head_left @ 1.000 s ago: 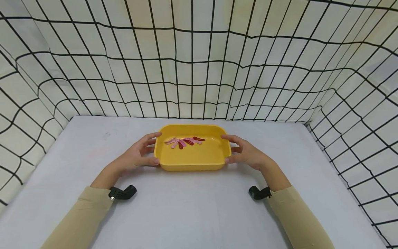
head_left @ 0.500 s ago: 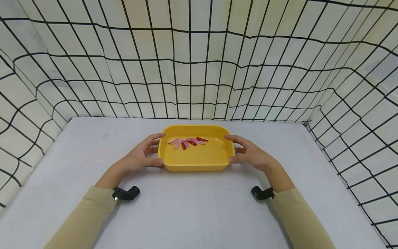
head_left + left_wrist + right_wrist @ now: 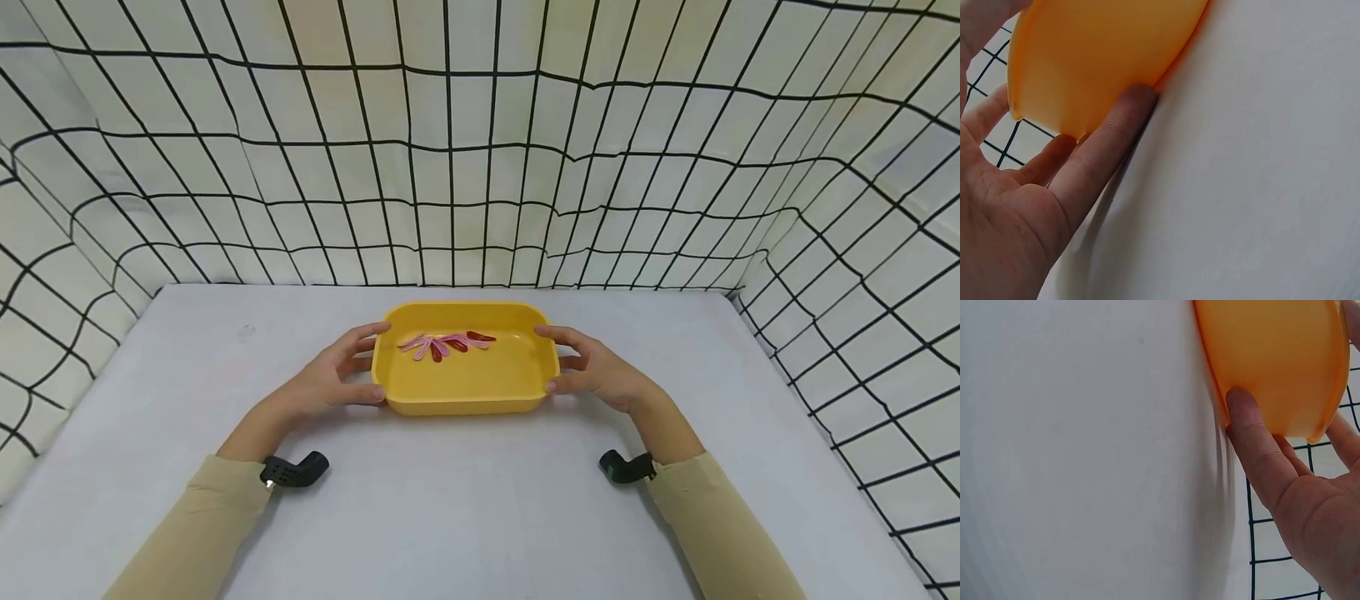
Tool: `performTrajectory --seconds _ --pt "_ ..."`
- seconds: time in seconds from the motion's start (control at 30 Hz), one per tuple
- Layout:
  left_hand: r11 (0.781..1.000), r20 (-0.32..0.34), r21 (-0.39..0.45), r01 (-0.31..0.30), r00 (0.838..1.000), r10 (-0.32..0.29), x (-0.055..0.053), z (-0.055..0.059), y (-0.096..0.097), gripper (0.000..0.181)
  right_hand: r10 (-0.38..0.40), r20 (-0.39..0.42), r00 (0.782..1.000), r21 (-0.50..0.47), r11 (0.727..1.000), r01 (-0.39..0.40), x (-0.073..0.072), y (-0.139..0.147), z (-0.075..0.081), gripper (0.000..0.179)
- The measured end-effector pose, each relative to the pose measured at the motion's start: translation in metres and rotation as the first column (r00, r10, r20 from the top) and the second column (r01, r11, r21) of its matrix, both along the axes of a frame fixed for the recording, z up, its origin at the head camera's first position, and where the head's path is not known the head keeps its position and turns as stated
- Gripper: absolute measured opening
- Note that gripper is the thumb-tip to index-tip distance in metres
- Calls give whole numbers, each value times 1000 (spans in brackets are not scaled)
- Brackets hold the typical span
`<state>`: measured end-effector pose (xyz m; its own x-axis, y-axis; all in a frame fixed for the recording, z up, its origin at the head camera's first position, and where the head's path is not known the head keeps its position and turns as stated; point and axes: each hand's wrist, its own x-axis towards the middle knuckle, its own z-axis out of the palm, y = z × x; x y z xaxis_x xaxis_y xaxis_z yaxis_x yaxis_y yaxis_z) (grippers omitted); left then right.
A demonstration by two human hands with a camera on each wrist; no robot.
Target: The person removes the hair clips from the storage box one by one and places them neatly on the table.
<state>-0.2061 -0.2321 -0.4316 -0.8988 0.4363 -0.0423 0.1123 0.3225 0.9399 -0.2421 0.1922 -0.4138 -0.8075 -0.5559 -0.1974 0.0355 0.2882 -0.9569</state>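
A shallow yellow plastic tray (image 3: 465, 383) lies near the back of the white table, with rounded corners and a raised rim. Inside it, toward the left, several small pink and red drop-shaped pieces (image 3: 437, 350) are spread in a fan. My left hand (image 3: 333, 371) grips the tray's left end, thumb at the near corner and forefinger at the rim farther back. The right hand (image 3: 592, 367) mirrors it at the right end. In the left wrist view, the left thumb (image 3: 1107, 140) presses the tray's orange-lit outer wall low down; the right thumb (image 3: 1260, 444) does likewise in the right wrist view.
A white-covered table (image 3: 465, 508) spreads out around the tray. Black netting (image 3: 450, 150) over pale cloth hangs behind the table and along both sides. Each wrist carries a black strapped device (image 3: 296, 471) beside a beige sleeve (image 3: 191, 529).
Both hands have shifted the tray slightly right over the table in the first half second. After that the view itself drifts a little; both grips look the same.
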Motion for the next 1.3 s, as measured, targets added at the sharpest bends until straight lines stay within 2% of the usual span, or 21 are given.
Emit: performTrajectory --seconds 0.17,0.4,0.7,0.83,0.9,0.97,1.07,1.13,1.2,1.27,1.3 --pt "1000 1 -16 -7 1000 7 0 2 -12 88 7 5 1000 -4 1000 -7 1 -11 1 80" --pt "1000 1 -15 -8 1000 8 3 -1 -22 87 4 7 1000 25 1000 -4 2 -22 3 80" --pt "1000 -6 -3 -5 1000 5 6 -3 -24 88 5 16 1000 40 999 -5 2 -26 1 82" --pt "1000 -4 0 -8 1000 8 5 -2 -24 88 16 -10 1000 65 998 -15 -1 -24 3 75" --pt "1000 -3 1 -8 1000 8 5 -2 -24 88 -17 -41 999 89 996 21 -3 -25 9 70" --pt "1000 0 5 -9 1000 9 5 -1 -25 88 -89 -81 993 100 990 97 -6 -28 18 65" --pt "1000 4 11 -10 1000 10 6 -2 -25 88 -232 -164 959 84 965 248 -11 -37 34 57" --pt "1000 4 13 -10 1000 9 5 -2 -26 88 -296 -213 931 48 949 313 -14 -46 44 52" --pt "1000 7 14 -8 1000 8 5 -3 -27 88 -321 -246 915 7 943 333 -15 -57 51 48" --pt "1000 9 16 -7 1000 6 5 -4 -27 88 -312 -243 919 -35 949 313 -16 -68 56 46" --pt "1000 11 17 -8 1000 7 5 -4 -27 88 -297 -226 928 -56 955 292 -17 -73 57 45"
